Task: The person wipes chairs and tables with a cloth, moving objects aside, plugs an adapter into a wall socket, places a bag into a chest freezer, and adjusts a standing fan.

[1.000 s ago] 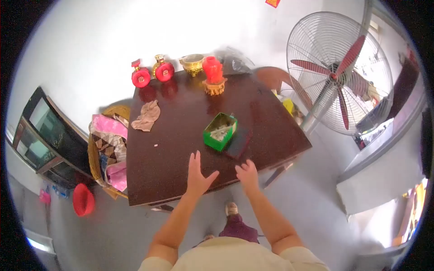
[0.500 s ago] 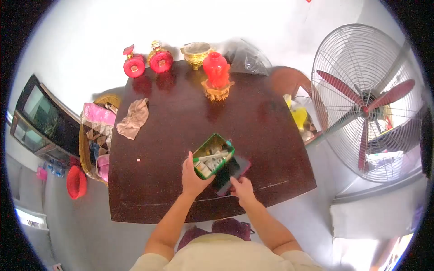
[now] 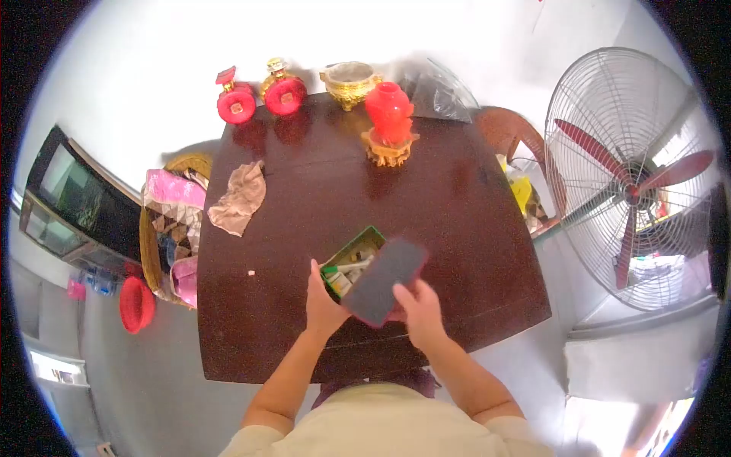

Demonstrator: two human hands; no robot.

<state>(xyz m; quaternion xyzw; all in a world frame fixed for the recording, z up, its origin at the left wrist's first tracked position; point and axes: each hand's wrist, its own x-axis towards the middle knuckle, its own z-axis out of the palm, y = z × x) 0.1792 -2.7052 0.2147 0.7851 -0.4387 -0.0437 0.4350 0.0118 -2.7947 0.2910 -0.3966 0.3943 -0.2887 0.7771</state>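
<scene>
A green open-topped box (image 3: 351, 252) rests on the dark wooden table, with white packets and small items inside. My left hand (image 3: 323, 308) grips its near left side, fingers along the wall. In my right hand (image 3: 418, 312) is a dark rectangular slab with a reddish-pink rim (image 3: 387, 280); my thumb lies on its upper face. The slab is tilted over the right part of the box and hides it. Whether it is a lid or a phone, I cannot tell.
On the table (image 3: 449, 228) are a crumpled cloth (image 3: 237, 199), a tiny pale piece (image 3: 251, 273), a red vase on a stand (image 3: 390, 114), a golden bowl (image 3: 350, 85) and two red-and-gold bottles (image 3: 237, 103). A caged fan (image 3: 632, 186) stands at right, a basket (image 3: 173, 228) at left.
My right hand has raised the dark slab from beside the box to over its right part. My left hand stays at the box. The view has shifted slightly.
</scene>
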